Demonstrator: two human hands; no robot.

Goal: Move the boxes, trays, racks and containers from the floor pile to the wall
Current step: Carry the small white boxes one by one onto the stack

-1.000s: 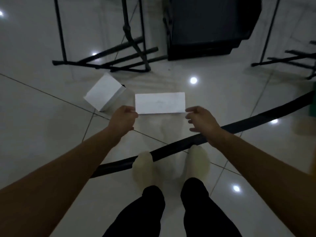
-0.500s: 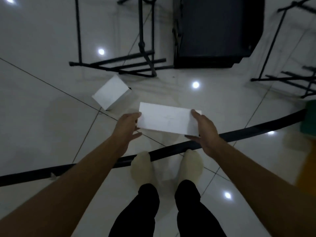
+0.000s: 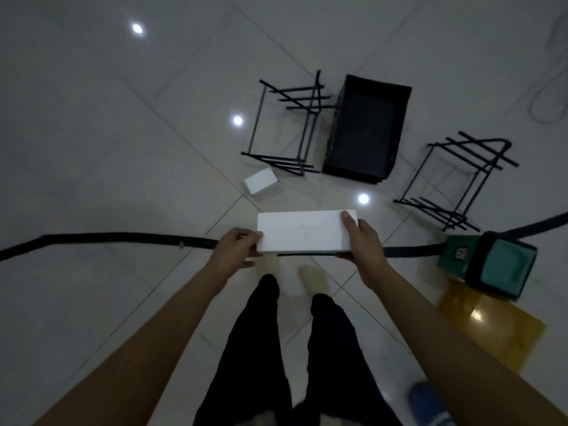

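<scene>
1. We see a person standing on a pale tiled floor [image 3: 123, 155], holding a long white box [image 3: 302, 232] roughly level in front of them, above their feet and clear of the floor.
2. The left hand [image 3: 238, 252] grips the box's left end. The thumb rests on the top face at the edge and the fingers curl under it.
3. The right hand [image 3: 364, 245] grips the right end. The thumb lies flat along the top face, pointing away from the person. The other fingers wrap beneath, mostly hidden from us.
4. Beyond the held box, a small white box [image 3: 261, 180] lies on the floor just beside the foot of a black wire rack [image 3: 287, 127] tipped on its side.
5. A black tray [image 3: 367, 130] sits right of that rack. The 2 are close, but we cannot tell whether they touch.
6. A 2nd wire rack [image 3: 458, 179] lies further right, apart from the tray.
7. A black cable [image 3: 107, 238] runs across the floor from the left edge, passes under the held box and goes on to the right.
8. At the right, a green case [image 3: 498, 265] with a dark band round it stands beside the cable. A yellow translucent sheet [image 3: 498, 330] lies just next to it, nearer the person.
9. A blue object [image 3: 425, 401] shows at the bottom right, too blurred for us to identify.
10. The person's legs are in dark trousers [image 3: 252, 348].
</scene>
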